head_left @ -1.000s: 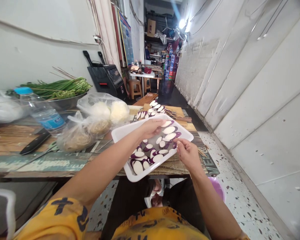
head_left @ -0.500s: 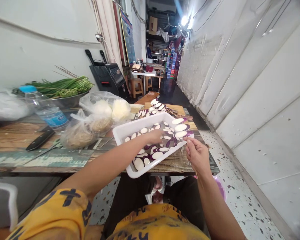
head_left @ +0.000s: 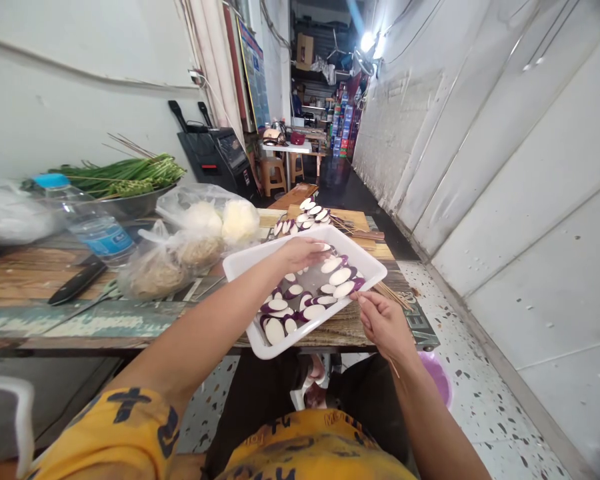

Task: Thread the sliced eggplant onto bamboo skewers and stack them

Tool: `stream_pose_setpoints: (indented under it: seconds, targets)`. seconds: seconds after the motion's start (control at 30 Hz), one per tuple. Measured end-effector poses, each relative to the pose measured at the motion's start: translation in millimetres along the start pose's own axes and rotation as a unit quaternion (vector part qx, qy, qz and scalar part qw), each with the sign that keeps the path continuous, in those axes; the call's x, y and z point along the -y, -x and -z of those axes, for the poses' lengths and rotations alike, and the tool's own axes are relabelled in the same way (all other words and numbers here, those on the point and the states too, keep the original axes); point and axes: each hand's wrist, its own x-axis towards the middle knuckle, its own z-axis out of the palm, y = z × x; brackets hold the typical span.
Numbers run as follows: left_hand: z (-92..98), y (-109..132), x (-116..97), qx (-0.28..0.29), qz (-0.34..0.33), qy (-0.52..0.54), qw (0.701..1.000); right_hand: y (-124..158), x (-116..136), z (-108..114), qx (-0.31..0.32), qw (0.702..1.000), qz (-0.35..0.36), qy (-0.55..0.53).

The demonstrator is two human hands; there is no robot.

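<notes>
A white tray (head_left: 370, 261) holding several purple-skinned eggplant slices (head_left: 315, 311) sits at the near edge of the wooden table (head_left: 40, 273). My left hand (head_left: 303, 252) reaches into the tray, fingers curled over a slice near the far side. My right hand (head_left: 383, 322) is closed on a thin bamboo skewer that carries a row of eggplant slices (head_left: 341, 275) over the tray's right part. The skewer's tail pokes out below my wrist.
More skewered eggplant (head_left: 307, 215) lies on a board beyond the tray. Loose skewers (head_left: 395, 295) lie right of the tray. Bagged noodles (head_left: 180, 253), a water bottle (head_left: 93, 223), a black-handled knife (head_left: 73, 283) and a bowl of greens (head_left: 130, 177) sit left. Pink bin (head_left: 437, 377) on the floor.
My left hand reached down among the slices and has come back up toward the tray's far side. My right hand with the skewer shifted slightly left and down.
</notes>
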Motion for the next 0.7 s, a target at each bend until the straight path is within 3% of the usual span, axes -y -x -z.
stream_pose_setpoints:
  seconds: [0.2, 0.7]
  targets:
    - [-1.7, 4.9, -3.4, -0.022, 0.041, 0.026, 0.999, 0.6, -4.3, -3.3, -0.001, 1.000, -0.001, 0.001]
    - [-3.3, 5.6, -4.7, -0.019, 0.053, 0.054, 0.997, -2.1, -5.0, -7.1, 0.005, 1.000, 0.003, 0.003]
